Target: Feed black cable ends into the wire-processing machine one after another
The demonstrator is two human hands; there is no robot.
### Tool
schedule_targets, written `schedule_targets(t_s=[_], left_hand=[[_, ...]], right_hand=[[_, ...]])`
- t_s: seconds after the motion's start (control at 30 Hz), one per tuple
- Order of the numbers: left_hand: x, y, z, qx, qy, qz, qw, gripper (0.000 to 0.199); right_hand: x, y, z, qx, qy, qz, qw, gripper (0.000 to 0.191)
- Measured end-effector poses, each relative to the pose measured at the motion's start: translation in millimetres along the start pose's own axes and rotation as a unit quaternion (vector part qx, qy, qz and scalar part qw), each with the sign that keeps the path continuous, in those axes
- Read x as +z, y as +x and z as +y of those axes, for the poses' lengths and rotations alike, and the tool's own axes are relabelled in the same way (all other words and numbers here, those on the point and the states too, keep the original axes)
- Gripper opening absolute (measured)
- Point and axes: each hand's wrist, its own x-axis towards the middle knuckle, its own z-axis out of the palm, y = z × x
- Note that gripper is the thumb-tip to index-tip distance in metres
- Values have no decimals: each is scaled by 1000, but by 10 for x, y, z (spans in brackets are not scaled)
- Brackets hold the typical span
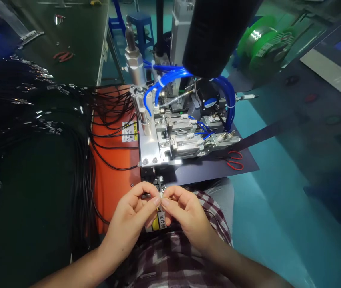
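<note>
My left hand (138, 208) and my right hand (184, 208) meet in front of my lap, each closed in a pinch of thumb and forefinger. Whatever lies between the fingertips is too small or too hidden to name. Just beyond the hands is the front of a metal machine (150, 150) with cylinders and blue air tubes (178, 73). A small black and metal fixture (159, 182) shows right above my fingertips. Below them, partly covered, is a yellow and white label (160, 222).
Black cables (82, 180) with metal ends lie in bundles at the left, some running over the orange surface (114, 154) to the machine. Red-handled scissors (235, 161) rest on the dark plate at right. A green spool (262, 40) and a control panel (329, 80) stand farther right.
</note>
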Motion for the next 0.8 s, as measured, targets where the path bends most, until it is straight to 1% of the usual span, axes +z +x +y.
schedule_targets(t_s=[0.1,0.17,0.33,0.47,0.57,0.7,0.77,0.8], left_hand=[[-5,7,1,1,30,21,999,19],[-1,17,17,-3,45,26,999,20],[-6,52,63,-14,51,2,999,21],[-25,62,57,-21,47,-4,999,22],[-36,65,38,-23,44,-13,999,21],[-41,53,43,-28,53,-27,998,20],[-34,34,70,-14,78,-28,996,18],[-30,23,85,11,105,-23,994,16]], right_hand=[[-10,-7,12,-20,-15,-1,1000,22],[-28,1,29,-35,-33,8,999,18],[-127,45,24,-25,-49,8,998,17],[-197,52,-17,-47,-75,-4,996,17],[-183,53,-15,-54,-126,-6,991,17],[-132,50,-2,-65,-164,16,984,14],[-129,39,-5,-90,-181,26,979,14],[-134,32,-8,-99,-188,27,977,14]])
